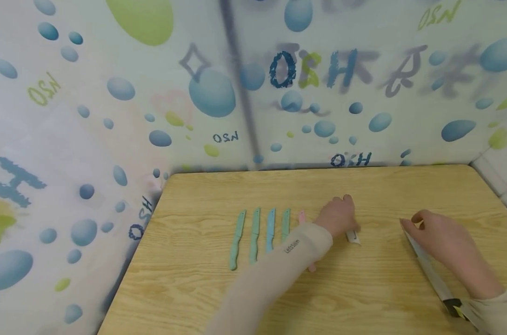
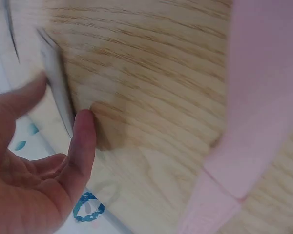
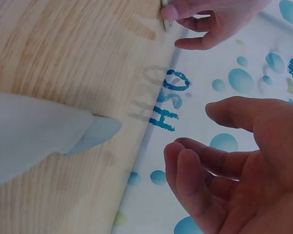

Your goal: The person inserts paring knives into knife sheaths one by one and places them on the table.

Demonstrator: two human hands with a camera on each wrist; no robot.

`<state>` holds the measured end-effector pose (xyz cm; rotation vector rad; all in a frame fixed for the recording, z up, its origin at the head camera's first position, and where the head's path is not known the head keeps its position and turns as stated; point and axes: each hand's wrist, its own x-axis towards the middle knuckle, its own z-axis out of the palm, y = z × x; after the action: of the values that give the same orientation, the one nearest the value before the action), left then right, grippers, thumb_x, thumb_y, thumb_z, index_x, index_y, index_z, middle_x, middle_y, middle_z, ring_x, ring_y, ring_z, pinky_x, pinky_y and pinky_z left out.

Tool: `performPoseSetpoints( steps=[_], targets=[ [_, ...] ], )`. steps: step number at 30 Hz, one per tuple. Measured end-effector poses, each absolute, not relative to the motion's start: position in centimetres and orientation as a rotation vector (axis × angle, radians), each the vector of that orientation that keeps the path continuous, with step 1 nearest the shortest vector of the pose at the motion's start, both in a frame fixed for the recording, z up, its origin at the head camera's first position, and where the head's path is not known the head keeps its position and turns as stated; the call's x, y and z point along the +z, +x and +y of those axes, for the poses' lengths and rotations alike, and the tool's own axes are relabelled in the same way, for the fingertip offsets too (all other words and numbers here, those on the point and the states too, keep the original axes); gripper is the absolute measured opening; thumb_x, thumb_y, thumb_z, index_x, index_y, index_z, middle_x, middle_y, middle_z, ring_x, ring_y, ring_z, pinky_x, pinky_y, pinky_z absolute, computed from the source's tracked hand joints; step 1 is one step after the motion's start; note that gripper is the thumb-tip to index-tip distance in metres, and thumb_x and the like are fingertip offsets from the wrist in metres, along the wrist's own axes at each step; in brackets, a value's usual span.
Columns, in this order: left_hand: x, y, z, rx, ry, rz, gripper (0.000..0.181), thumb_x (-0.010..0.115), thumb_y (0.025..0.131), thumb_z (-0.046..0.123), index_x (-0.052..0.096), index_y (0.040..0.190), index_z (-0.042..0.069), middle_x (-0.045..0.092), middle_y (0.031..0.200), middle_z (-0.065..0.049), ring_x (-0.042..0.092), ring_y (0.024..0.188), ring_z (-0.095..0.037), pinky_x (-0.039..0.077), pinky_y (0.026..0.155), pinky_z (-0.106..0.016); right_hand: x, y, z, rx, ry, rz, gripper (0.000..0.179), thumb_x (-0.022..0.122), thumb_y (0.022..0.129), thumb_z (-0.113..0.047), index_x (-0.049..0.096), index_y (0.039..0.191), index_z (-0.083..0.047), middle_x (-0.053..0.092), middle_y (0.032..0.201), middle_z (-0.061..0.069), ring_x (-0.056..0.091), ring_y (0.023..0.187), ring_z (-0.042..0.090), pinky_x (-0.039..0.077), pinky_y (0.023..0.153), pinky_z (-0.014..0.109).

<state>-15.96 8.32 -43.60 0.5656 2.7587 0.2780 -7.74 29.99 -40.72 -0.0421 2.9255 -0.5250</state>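
My left hand reaches across the table and pinches a small, flat white strip between thumb and fingers. Motion blur hides what the strip is; in the left wrist view the white strip is seen from its narrow side. A pink knife lies beside that hand, partly covered by the sleeve in the head view. My right hand hovers at the right, fingers loosely bent and thumb apart, with nothing between them. Below it is a long knife with a dark handle; its greyish tip shows past a pale part.
Left of the pink knife, several small knives lie in a row: a mint green knife at the end, another green knife, a blue knife and one more green knife. The wooden table meets a patterned wall.
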Motion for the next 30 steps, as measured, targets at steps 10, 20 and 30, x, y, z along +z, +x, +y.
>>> performPoseSetpoints(
  steps=[10,20,30],
  targets=[
    [-43.3,-15.9,7.7,0.225,0.655,2.744,0.011,0.054,0.108,0.018,0.061,0.113,0.011,0.064,0.092,-0.001,0.054,0.071,-0.011,0.050,0.058,-0.024,-40.5,-7.3,30.0,-0.482,0.024,2.948,0.056,0.055,0.107,-0.033,0.057,0.114,0.023,0.068,0.092,0.033,0.066,0.068,0.033,0.053,0.052,0.046],
    [-41.4,-16.4,5.4,0.800,0.666,2.589,0.021,0.063,0.105,0.015,0.057,0.124,0.011,0.068,0.097,0.000,0.062,0.073,-0.007,0.051,0.058,-0.019,-41.1,-6.3,30.5,-0.406,0.017,2.870,0.060,0.059,0.104,-0.040,0.061,0.113,0.020,0.070,0.088,0.026,0.066,0.067,0.029,0.052,0.051,0.044],
    [-39.9,-16.7,-0.9,1.756,0.388,2.097,0.031,0.059,0.106,0.004,0.049,0.135,0.001,0.076,0.107,-0.015,0.075,0.097,-0.033,0.062,0.076,-0.030,-42.7,-5.0,32.2,-0.336,0.064,2.665,0.084,0.052,0.100,-0.066,0.062,0.107,0.017,0.068,0.087,0.023,0.063,0.069,0.026,0.053,0.056,0.046]
  ],
)
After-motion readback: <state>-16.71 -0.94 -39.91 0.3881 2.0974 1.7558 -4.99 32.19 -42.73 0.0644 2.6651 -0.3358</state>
